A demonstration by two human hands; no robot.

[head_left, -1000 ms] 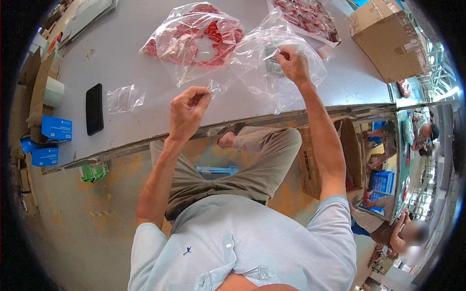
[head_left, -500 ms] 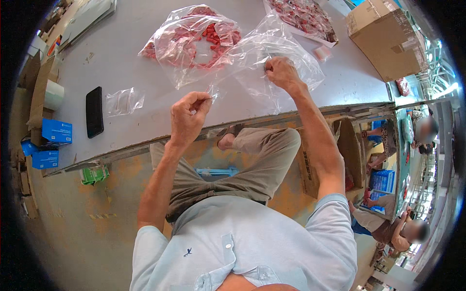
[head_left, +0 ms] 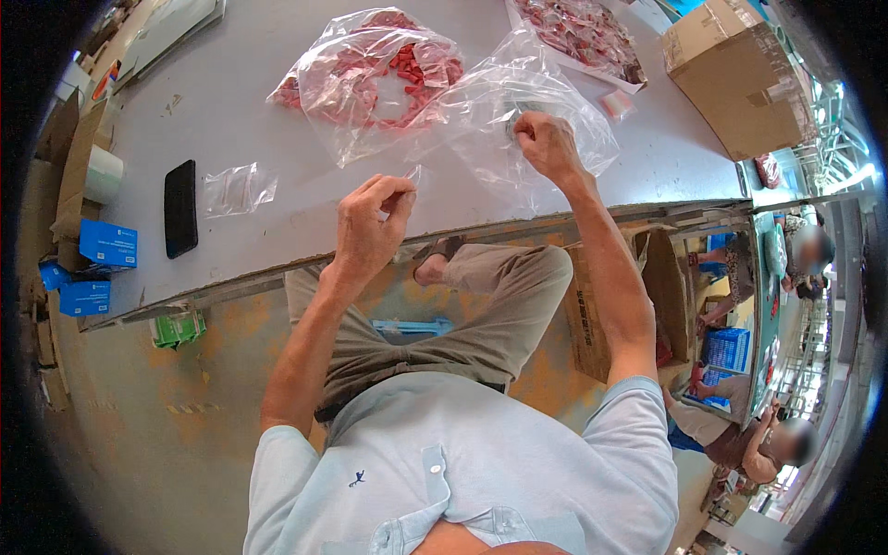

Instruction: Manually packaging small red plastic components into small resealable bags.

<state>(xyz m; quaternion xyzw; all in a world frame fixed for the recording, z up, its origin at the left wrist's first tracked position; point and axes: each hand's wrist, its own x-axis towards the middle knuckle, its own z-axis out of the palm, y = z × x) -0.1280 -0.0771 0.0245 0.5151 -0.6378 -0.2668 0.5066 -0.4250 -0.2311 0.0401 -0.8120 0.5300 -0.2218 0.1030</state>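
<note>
Over the table's near edge, my left hand (head_left: pixel 370 227) is closed in a pinch on a small clear plastic bag (head_left: pixel 418 174), of which only a glinting corner shows. My right hand (head_left: pixel 553 148) is over a large clear plastic bag (head_left: pixel 481 102) lying spread on the table. Its fingers are bent together beside small dark greyish pieces (head_left: pixel 516 113) at that bag; whether it grips one is hidden. To the left of the large bag lies another clear bag (head_left: pixel 342 102) full of small red pieces (head_left: pixel 412 67).
A black phone (head_left: pixel 181 209) and a flat clear bag (head_left: pixel 239 190) lie on the table's left. At the back right are a tray of red packets (head_left: pixel 583 37) and a cardboard box (head_left: pixel 737 79). Blue boxes (head_left: pixel 106 242) stand far left. Other people (head_left: pixel 754 444) sit at the right.
My left hand has shifted slightly right, with the small bag in its pinch. The right hand has drawn a little right and nearer, uncovering more of the dark pieces.
</note>
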